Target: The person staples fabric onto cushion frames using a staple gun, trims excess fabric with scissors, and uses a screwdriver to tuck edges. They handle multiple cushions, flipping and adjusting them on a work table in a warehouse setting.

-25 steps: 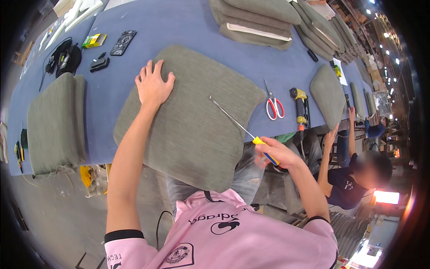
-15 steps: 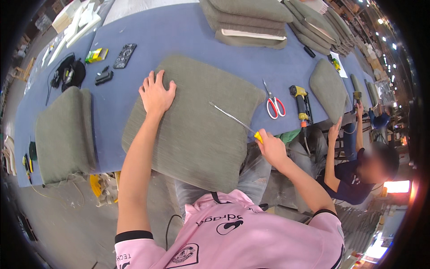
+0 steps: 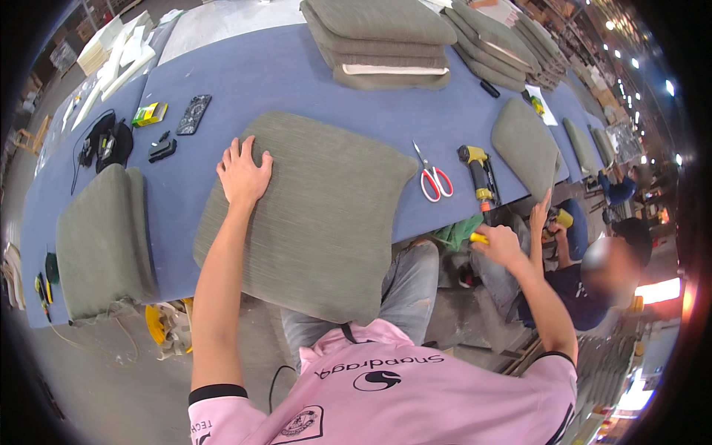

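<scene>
My left hand (image 3: 245,174) lies spread and flat on the upper left part of a grey-green cushion (image 3: 319,215). That cushion lies on the blue table, its near edge sticking out over my lap. Off the table's front edge, to the right, my right hand (image 3: 500,245) is closed round the yellow handle of a screwdriver (image 3: 479,238). The long shaft is not visible now. Beside the handle hangs a green cloth (image 3: 458,231). Scissors (image 3: 435,182) with red and white handles lie right of the cushion, and a yellow and black air stapler (image 3: 478,174) lies beyond them.
Stacked cushions (image 3: 382,44) stand at the back. Another folded cushion (image 3: 104,237) is at the left, near a phone (image 3: 194,115) and a black cap-like item (image 3: 115,141). At the right, a co-worker (image 3: 586,289) handles a cushion (image 3: 525,148) and a tool.
My right hand has moved right with the screwdriver, away from the cushion and past the table edge. The left hand stays on the cushion. The view has shifted slightly.
</scene>
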The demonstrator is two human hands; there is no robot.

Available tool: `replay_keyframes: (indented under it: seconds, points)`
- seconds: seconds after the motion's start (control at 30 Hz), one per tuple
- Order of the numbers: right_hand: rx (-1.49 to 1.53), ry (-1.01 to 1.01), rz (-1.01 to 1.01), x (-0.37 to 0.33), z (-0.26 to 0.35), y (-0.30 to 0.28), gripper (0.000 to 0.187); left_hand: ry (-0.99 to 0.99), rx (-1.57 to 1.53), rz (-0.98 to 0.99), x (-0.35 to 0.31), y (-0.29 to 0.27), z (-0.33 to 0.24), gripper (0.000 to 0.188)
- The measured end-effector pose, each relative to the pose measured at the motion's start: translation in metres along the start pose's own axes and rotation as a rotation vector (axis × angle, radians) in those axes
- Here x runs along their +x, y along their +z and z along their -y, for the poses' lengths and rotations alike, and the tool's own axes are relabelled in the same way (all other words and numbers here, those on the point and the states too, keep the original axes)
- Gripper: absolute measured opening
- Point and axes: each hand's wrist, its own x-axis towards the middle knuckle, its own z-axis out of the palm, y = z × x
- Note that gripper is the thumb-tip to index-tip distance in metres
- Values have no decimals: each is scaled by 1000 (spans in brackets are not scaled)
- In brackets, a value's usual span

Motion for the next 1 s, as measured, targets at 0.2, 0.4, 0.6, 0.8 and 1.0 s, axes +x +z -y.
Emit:
replay_keyframes:
  seconds: [0.2,0.4,0.6,0.8,1.0]
  points:
    - [130,-223,154,-65,39,-99,45,-7,-16,-27,-2,0,4,59]
    - [204,-344,-769,-31,106,-63,51,-11,0,-29,-3,0,3,56]
    - [272,-476,-708,44,143,-38,47,-8,-22,-14,-2,-3,1,59]
    - [406,-505,-589,51,141,-52,44,-8,-22,-27,0,-3,2,58]
    - [443,-401,-398,44,144,-69,45,-11,-24,-22,0,-2,3,56]
